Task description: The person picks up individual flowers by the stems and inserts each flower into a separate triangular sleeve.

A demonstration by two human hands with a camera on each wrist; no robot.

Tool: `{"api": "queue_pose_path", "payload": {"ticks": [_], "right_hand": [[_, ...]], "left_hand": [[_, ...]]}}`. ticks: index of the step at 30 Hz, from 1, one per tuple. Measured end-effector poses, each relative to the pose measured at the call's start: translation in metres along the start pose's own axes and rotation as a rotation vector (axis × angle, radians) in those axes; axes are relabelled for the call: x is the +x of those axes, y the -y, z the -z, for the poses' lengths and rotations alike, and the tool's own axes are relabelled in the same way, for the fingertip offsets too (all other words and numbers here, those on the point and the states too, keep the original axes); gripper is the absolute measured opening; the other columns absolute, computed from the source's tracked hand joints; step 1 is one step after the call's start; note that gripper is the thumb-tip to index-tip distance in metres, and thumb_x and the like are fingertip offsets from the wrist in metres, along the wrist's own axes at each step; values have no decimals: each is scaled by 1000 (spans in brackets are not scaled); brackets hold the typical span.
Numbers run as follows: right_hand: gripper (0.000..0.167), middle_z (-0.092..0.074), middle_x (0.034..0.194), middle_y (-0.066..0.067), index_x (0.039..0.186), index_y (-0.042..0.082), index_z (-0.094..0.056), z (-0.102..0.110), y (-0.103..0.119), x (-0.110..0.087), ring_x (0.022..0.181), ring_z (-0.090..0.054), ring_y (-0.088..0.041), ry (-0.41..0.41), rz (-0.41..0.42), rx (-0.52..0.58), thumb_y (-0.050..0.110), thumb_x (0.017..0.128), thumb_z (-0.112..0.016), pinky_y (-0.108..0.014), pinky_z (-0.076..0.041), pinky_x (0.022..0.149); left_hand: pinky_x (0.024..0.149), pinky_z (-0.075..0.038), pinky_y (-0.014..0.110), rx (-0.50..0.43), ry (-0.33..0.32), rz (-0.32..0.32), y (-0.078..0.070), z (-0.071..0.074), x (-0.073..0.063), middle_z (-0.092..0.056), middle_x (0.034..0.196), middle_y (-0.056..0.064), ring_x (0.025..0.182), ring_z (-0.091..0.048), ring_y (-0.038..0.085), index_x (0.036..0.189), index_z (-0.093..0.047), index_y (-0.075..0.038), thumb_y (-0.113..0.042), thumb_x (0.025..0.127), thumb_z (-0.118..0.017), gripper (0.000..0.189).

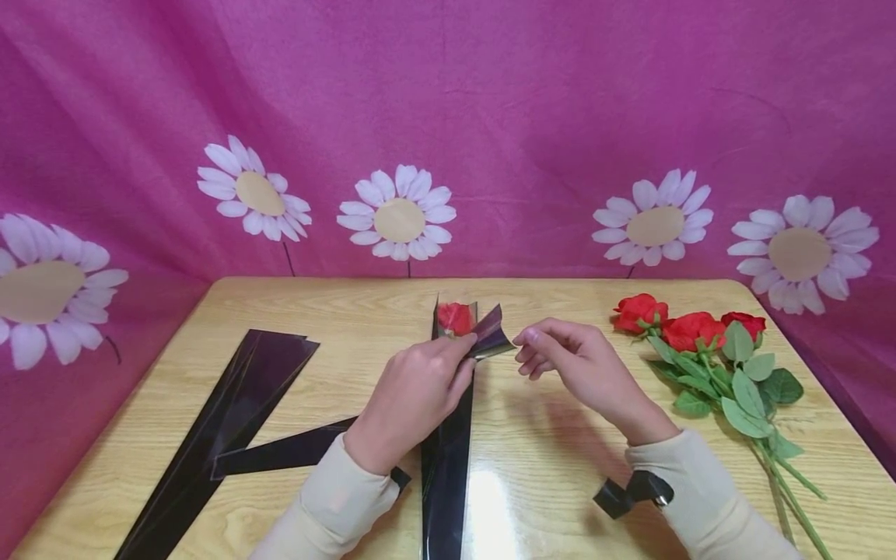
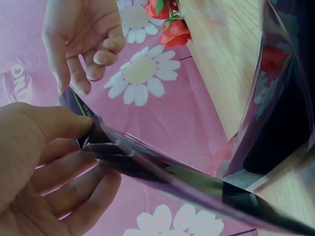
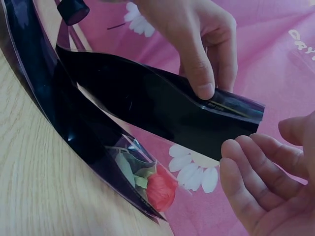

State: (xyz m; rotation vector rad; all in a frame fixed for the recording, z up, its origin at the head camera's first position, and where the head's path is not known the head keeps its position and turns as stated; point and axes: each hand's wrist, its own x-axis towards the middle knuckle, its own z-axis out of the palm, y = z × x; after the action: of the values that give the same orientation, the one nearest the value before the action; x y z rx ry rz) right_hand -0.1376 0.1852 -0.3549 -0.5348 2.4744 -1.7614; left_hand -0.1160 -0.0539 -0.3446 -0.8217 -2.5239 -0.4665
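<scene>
A red rose (image 1: 456,317) lies in a long black wrapping sleeve (image 1: 448,474) with a clear top, flat on the table between the hands. My left hand (image 1: 416,389) reaches over this sleeve and pinches the end of a black film piece (image 3: 147,98) between thumb and fingers. Its edge curls over beneath the thumb, with small print showing in the left wrist view. My right hand (image 1: 581,362) is to the right, fingers loosely bent, fingertips right at the corner of the film and nothing in its grasp.
More black sleeves (image 1: 231,420) lie at the left of the wooden table (image 1: 560,303), with a narrow black strip (image 1: 280,455) across them. Three red roses with long green stems (image 1: 735,381) lie at the right. Behind hangs a pink cloth (image 1: 518,117) printed with daisies.
</scene>
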Motion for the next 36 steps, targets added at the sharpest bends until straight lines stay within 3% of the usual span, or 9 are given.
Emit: {"api": "queue_pose_path", "payload": {"ticks": [8,18,22,28,36], "right_hand": [[30,-75,100,-18,108,0,-73,-2,-2,-1,82,-75,-12,-16,-5,-44,25,108,-55,-32,-64,78],[24,-79,90,-8,101,8,-80,-2,2,-2,75,-71,-10,-3,-9,-153,25,104,-62,-26,-55,73],[20,-79,94,-10,104,8,-79,-2,3,-2,77,-72,-11,1,-28,-135,21,102,-65,-26,-56,73],[17,-78,100,-13,109,6,-76,-2,2,-2,80,-73,-7,0,-60,-105,19,100,-69,-26,-60,76],[14,-78,95,-10,105,8,-76,-3,0,-1,79,-72,-8,4,-63,-137,19,98,-71,-25,-58,76]], "left_hand": [[77,-65,33,33,23,-32,-8,-6,-2,-81,104,6,86,-78,16,123,-74,-4,-22,96,-74,32],[80,-64,33,53,34,-92,-15,-6,-4,-81,107,4,91,-78,15,124,-74,-5,-21,96,-74,32],[80,-64,33,56,38,-102,-16,-8,-5,-80,108,4,93,-77,14,124,-74,-6,-21,96,-74,32],[81,-64,34,58,58,-76,-16,-9,-5,-80,110,4,93,-78,15,125,-73,-6,-23,97,-72,33],[83,-64,36,47,77,-48,-17,-6,-6,-80,113,4,95,-78,16,126,-73,-6,-29,98,-71,36]]}}
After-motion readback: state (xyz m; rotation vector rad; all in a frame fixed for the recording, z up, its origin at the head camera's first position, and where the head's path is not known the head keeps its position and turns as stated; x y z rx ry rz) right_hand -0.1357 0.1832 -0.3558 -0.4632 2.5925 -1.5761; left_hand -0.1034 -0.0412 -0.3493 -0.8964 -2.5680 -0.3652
